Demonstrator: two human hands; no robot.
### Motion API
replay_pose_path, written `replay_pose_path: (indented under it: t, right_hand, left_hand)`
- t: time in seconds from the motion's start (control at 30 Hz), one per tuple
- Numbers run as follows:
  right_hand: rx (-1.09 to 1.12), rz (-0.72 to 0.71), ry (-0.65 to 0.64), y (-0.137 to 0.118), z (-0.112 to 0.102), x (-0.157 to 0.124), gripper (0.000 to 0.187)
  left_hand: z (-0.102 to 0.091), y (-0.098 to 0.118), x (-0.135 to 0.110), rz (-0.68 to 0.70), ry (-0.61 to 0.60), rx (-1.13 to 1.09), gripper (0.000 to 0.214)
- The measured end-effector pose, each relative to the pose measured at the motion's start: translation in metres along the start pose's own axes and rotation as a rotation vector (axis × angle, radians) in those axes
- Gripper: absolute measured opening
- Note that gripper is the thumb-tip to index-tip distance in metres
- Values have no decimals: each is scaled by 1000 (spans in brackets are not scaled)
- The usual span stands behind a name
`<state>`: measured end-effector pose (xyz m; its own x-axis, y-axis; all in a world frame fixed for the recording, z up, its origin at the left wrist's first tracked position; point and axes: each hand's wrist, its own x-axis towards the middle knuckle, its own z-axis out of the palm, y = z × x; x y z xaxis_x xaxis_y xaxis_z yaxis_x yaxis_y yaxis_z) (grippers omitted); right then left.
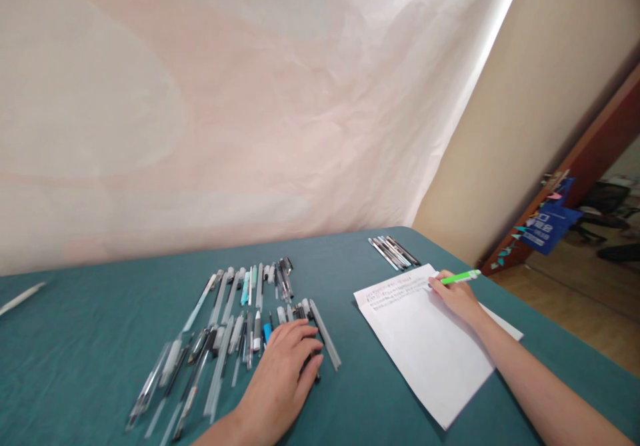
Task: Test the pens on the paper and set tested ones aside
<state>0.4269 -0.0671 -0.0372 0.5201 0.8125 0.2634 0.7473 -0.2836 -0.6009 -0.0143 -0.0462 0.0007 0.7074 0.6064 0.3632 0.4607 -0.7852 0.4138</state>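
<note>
My right hand [456, 295] is closed around a bright green pen [459, 277], its tip end at the top part of a white sheet of paper [425, 353]. Small dark handwriting [390, 294] runs in lines across the top of that sheet. My left hand [287, 366] lies palm down over the near right side of a spread of pens [220, 359], fingers loosely stretched and slightly apart. Black, clear, grey and blue barrels and caps make up the spread. What lies beneath my left palm is hidden.
A smaller row of pens [394, 253] lies beyond the paper. At the far left is a white pen-like stick [21, 298]. The green tablecloth [90, 339] reaches a pale hanging curtain [250, 113]. A blue sign [547, 227] hangs by the doorway at right.
</note>
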Motion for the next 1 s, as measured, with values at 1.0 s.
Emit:
replay_pose_path:
  t: [1.0]
  right_hand:
    - [39,-6,1,1,0,-1,28]
  left_hand:
    - [-2,1,3,-4,-17,-15,18]
